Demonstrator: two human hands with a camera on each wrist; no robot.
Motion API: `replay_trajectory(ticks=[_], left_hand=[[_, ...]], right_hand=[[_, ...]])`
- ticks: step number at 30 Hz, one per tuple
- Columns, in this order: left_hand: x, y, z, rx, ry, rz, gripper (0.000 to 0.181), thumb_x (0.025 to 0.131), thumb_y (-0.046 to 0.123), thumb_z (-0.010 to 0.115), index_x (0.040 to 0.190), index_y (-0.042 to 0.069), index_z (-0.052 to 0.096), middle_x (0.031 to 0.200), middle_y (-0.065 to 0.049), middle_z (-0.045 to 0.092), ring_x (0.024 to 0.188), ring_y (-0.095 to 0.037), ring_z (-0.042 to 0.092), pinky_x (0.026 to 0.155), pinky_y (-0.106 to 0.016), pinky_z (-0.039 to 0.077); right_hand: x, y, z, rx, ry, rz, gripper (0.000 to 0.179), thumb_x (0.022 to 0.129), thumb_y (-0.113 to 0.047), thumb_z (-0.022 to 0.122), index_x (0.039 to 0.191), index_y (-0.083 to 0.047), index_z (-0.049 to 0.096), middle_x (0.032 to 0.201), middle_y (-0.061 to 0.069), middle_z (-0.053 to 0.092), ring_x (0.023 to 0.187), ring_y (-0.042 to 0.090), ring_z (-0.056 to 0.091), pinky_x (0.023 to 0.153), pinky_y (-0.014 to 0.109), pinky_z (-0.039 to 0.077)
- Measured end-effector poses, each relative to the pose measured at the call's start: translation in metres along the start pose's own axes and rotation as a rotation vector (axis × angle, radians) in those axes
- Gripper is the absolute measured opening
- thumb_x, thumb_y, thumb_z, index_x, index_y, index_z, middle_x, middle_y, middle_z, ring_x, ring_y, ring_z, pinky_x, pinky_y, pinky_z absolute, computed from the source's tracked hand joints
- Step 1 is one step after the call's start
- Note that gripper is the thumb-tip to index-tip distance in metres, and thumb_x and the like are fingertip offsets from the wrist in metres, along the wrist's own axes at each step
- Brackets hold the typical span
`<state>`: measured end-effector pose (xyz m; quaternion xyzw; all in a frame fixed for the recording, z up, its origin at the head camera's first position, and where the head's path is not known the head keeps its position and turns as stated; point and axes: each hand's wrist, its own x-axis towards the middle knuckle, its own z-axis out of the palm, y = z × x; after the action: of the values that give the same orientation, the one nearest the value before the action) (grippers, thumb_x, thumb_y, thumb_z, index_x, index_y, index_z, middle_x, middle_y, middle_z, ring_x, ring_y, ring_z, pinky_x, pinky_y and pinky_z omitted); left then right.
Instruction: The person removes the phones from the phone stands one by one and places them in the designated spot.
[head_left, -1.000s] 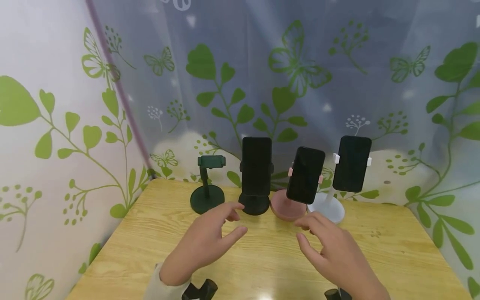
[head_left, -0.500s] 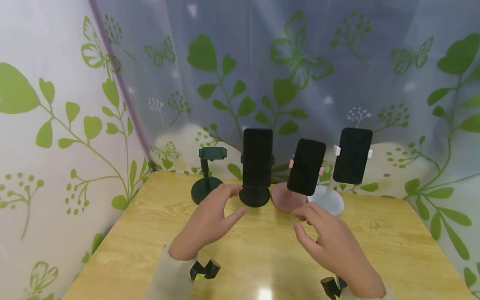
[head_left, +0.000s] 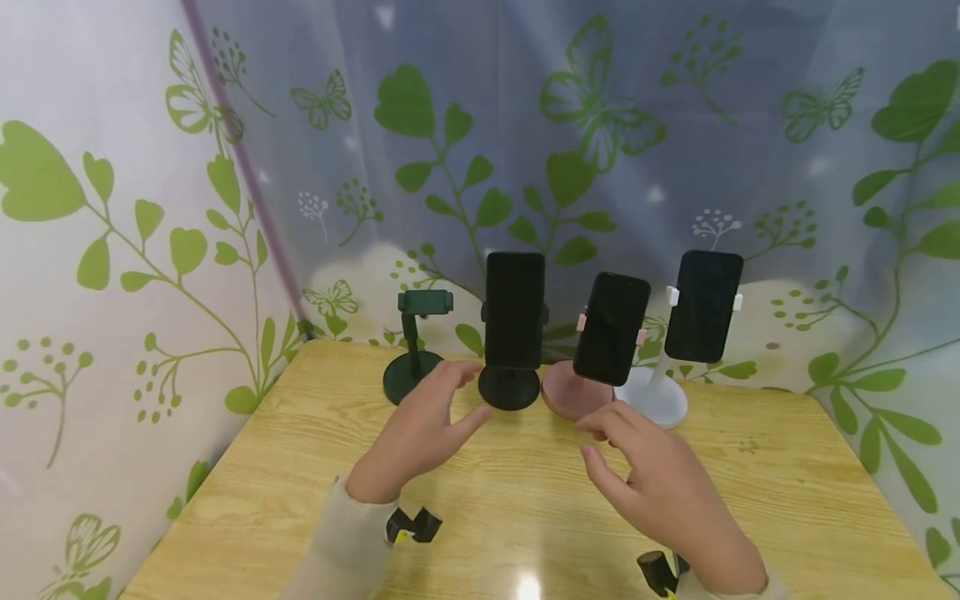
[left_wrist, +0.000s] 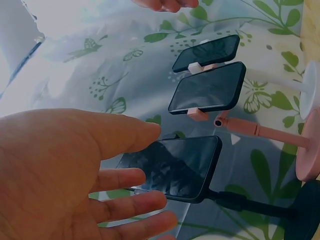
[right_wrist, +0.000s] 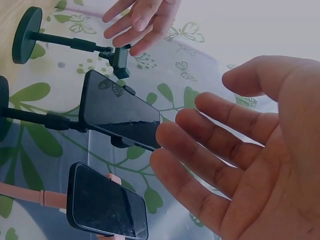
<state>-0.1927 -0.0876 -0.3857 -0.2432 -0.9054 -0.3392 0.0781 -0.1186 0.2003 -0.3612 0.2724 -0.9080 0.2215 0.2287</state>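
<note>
My left hand (head_left: 427, 425) hovers over the table in front of the dark green phone stand (head_left: 425, 302) and the black one, fingers loosely extended and holding nothing. My right hand (head_left: 652, 475) hangs relaxed before the pink phone stand (head_left: 562, 390), likewise holding nothing. The green stand's clamp has no phone in it. A large black phone (head_left: 514, 308) stands upright in the black phone stand (head_left: 510, 390). Tilted phones sit in the other two: one phone (head_left: 612, 329) in the pink clamp, another phone (head_left: 703, 306) in the white phone stand (head_left: 660, 400).
The four stands line up along the back of the wooden table (head_left: 510, 492), close to a leaf-and-butterfly patterned curtain (head_left: 480, 167). The pink and white bases nearly meet. Black camera mounts (head_left: 414, 525) sit at both wrists.
The head view has tilted down slightly, so the scene sits higher in frame. Both hands have shifted only a little; the stands and phones stay as they were.
</note>
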Motion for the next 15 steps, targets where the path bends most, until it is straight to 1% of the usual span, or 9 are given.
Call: replay_trajectory(ticks=[5, 9, 10, 12, 13, 15], left_hand=[[0.001, 0.001, 0.003, -0.010, -0.004, 0.005, 0.056, 0.102, 0.038, 0.068, 0.148, 0.013, 0.051, 0.144, -0.005, 0.056, 0.132, -0.020, 0.055, 0.106, -0.046, 0.048], [0.001, 0.001, 0.003, -0.015, 0.010, -0.003, 0.056, 0.101, 0.038, 0.069, 0.148, 0.014, 0.051, 0.144, -0.003, 0.056, 0.132, -0.020, 0.055, 0.106, -0.045, 0.048], [0.001, 0.000, 0.003, -0.029, 0.014, -0.005, 0.056, 0.101, 0.037, 0.069, 0.148, 0.014, 0.051, 0.144, -0.003, 0.056, 0.132, -0.021, 0.055, 0.106, -0.046, 0.048], [0.003, -0.004, 0.003, -0.083, 0.026, -0.018, 0.055, 0.101, 0.036, 0.070, 0.147, 0.013, 0.051, 0.142, -0.003, 0.056, 0.130, -0.022, 0.056, 0.106, -0.047, 0.048], [0.006, -0.006, 0.005, -0.125, 0.032, -0.026, 0.054, 0.101, 0.035, 0.069, 0.147, 0.013, 0.051, 0.142, -0.003, 0.057, 0.129, -0.022, 0.056, 0.106, -0.047, 0.048], [0.014, -0.013, 0.009, -0.243, 0.054, -0.040, 0.054, 0.103, 0.036, 0.067, 0.148, 0.012, 0.048, 0.140, -0.006, 0.057, 0.127, -0.022, 0.056, 0.107, -0.048, 0.047]], right_hand=[[-0.001, -0.001, -0.001, -0.013, -0.009, 0.006, 0.017, 0.094, -0.014, 0.073, 0.110, -0.020, 0.070, 0.105, -0.014, 0.064, 0.084, 0.001, 0.061, 0.069, 0.025, 0.056], [-0.002, -0.003, -0.001, -0.010, -0.015, -0.012, 0.016, 0.095, -0.015, 0.072, 0.110, -0.020, 0.070, 0.106, -0.015, 0.064, 0.084, 0.000, 0.059, 0.069, 0.025, 0.055], [-0.002, -0.003, -0.001, -0.009, -0.015, -0.019, 0.016, 0.095, -0.015, 0.072, 0.110, -0.020, 0.070, 0.106, -0.015, 0.063, 0.084, 0.000, 0.058, 0.069, 0.025, 0.055], [-0.002, -0.003, -0.001, -0.003, -0.010, -0.031, 0.016, 0.095, -0.015, 0.071, 0.110, -0.020, 0.069, 0.107, -0.015, 0.063, 0.083, 0.000, 0.058, 0.067, 0.024, 0.053], [-0.002, -0.003, -0.001, -0.002, -0.005, -0.036, 0.016, 0.095, -0.015, 0.071, 0.110, -0.020, 0.069, 0.107, -0.015, 0.063, 0.083, 0.000, 0.058, 0.067, 0.024, 0.053], [-0.003, -0.002, -0.001, 0.003, 0.013, -0.045, 0.017, 0.095, -0.014, 0.072, 0.110, -0.020, 0.069, 0.106, -0.015, 0.064, 0.082, 0.000, 0.059, 0.066, 0.023, 0.053]])
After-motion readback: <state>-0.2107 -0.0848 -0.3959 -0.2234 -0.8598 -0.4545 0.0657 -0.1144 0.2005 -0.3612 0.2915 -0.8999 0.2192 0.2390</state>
